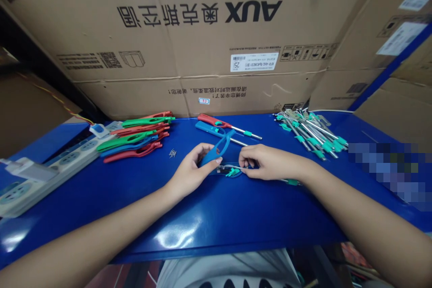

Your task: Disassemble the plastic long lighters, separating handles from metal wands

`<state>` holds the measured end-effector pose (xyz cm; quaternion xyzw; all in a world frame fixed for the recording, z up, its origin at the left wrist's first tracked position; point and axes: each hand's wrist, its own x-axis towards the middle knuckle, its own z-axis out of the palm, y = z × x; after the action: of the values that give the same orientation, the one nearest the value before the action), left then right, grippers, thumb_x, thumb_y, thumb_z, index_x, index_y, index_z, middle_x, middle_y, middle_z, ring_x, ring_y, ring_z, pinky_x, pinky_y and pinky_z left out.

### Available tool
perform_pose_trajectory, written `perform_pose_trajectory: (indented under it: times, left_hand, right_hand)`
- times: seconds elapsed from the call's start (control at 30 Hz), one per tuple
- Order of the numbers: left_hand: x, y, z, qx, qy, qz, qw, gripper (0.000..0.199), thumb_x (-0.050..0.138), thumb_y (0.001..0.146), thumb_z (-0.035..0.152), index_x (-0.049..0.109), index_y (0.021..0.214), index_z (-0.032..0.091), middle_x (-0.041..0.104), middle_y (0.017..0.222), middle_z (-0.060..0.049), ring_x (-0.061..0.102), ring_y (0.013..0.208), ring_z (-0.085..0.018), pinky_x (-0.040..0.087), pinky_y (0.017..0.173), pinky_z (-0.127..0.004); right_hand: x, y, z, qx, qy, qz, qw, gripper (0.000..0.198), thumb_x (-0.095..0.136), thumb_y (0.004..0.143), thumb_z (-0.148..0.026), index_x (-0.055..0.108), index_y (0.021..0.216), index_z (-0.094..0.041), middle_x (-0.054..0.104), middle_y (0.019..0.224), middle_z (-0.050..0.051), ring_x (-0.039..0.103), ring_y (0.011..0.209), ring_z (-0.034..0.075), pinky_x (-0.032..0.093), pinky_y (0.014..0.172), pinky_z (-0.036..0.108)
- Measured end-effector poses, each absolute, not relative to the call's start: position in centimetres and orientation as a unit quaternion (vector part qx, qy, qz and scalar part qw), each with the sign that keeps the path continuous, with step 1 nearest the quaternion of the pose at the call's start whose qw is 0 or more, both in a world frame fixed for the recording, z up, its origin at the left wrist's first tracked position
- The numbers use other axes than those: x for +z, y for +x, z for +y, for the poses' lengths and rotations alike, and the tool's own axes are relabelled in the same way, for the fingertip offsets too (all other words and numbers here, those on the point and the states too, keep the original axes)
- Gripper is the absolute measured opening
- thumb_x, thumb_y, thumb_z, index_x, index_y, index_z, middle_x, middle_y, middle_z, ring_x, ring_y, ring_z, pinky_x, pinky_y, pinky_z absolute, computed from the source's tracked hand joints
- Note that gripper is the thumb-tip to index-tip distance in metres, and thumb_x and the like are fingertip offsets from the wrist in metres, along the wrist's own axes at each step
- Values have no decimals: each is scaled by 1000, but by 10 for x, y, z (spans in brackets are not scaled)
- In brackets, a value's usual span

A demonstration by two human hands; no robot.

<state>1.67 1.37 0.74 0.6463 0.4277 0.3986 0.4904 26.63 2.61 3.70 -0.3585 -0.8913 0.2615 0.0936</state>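
My left hand [194,168] is closed on a blue lighter shell half [223,145], which it holds tilted up. Below it lies an opened blue lighter handle with a green trigger piece [232,172] and a dark inner part in view. My right hand [265,162] pinches at the right end of that handle, by a thin pale wire or tube; its fingertips partly hide the contact. A green-tipped end [292,182] shows beyond my right wrist. Just behind my hands lie a red lighter [214,121] and a blue lighter [206,128], both with metal barrels.
Red, green and blue lighter shells [135,140] are stacked at left, near small metal pins or screws [172,153]. Several metal barrels with green parts [315,132] lie at right. A power strip [72,155] runs along the left edge. Cardboard [202,54] walls the back.
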Motion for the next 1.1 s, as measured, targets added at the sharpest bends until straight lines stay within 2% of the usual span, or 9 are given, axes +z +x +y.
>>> perform_pose_trajectory:
  times: [0.13,0.23,0.3,0.37,0.47,0.63,0.77,0.93,1.1]
  left_hand:
    - [13,16,14,419,624,441,491,31,73,81,40,61,100,18,66,98,-2,63,95,-18,50,89,-31]
    - [15,12,18,480,595,448,463,24,68,83,36,58,97,20,65,94,0,63,93,-17,49,90,-31]
    - [15,7,22,502,597,455,429,18,62,84,32,55,97,21,61,88,2,62,83,-16,49,84,-30]
    - [15,3,24,468,651,466,375,15,59,85,30,56,98,22,59,86,1,59,79,-16,49,78,-30]
    - [14,-2,24,351,776,452,265,20,65,84,31,64,101,21,60,96,-2,61,89,-19,49,85,-34]
    - [6,-3,25,251,852,416,198,16,64,91,35,69,95,20,59,99,-4,62,89,-20,50,80,-33]
    - [7,-3,28,240,862,405,187,11,60,95,29,66,94,20,61,102,-4,62,87,-19,49,79,-31]
    - [26,-6,25,213,883,387,161,12,51,96,23,62,99,20,64,106,-6,63,89,-21,48,77,-31]
    - [36,-21,40,273,835,454,148,21,57,93,38,66,90,19,64,93,-6,60,82,-21,46,73,-31]
  right_hand:
    - [37,265,25,246,-361,-895,91,9,58,86,-12,64,90,-18,66,90,2,58,75,13,44,68,25]
    - [37,266,26,240,-388,-885,96,4,57,90,-19,61,92,-19,66,89,2,57,74,14,42,65,26]
    - [37,267,26,247,-403,-875,105,5,54,95,-24,57,95,-21,65,86,1,57,72,14,41,64,26]
    - [36,268,26,259,-409,-867,115,8,49,99,-29,53,99,-22,63,82,-1,56,70,14,40,64,27]
    - [36,269,26,266,-410,-862,136,11,44,103,-33,49,104,-22,61,80,-2,54,68,14,40,64,27]
    - [36,263,26,264,-407,-857,175,16,46,103,-31,57,107,-20,64,85,1,57,73,14,42,69,26]
    - [37,263,30,209,-397,-875,182,24,47,102,-31,65,90,-18,70,88,5,61,79,16,42,75,29]
    - [51,285,39,200,-387,-884,171,29,49,99,-32,63,77,-19,67,75,2,57,69,15,40,69,28]
    - [65,317,51,146,-488,-823,252,27,51,96,-37,62,77,-21,63,69,1,52,62,15,38,63,29]
